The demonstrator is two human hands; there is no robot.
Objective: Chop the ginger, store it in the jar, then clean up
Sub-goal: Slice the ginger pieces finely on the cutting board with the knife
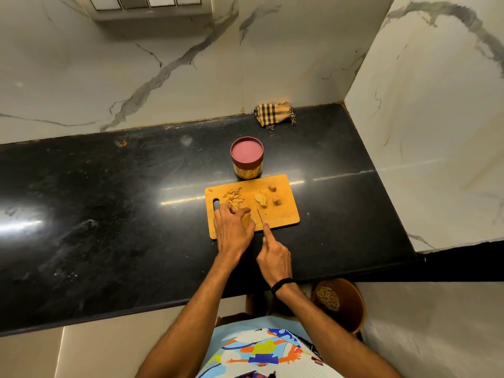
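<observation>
A wooden chopping board (283, 211) lies on the black counter. My left hand (233, 227) holds a piece of ginger (246, 218) down at the board's near left. My right hand (274, 256) grips a knife (259, 216), index finger along its spine, blade just right of that piece. Chopped ginger (233, 199) is heaped behind my left hand. A larger ginger piece (261, 199) and two small knobs (274, 193) lie further right. A jar (247, 158) with a maroon lid on stands behind the board.
A checked cloth (274, 114) lies crumpled at the back against the marble wall. A marble side wall (425, 132) bounds the counter on the right. A brown bin (343, 304) stands on the floor below the counter edge.
</observation>
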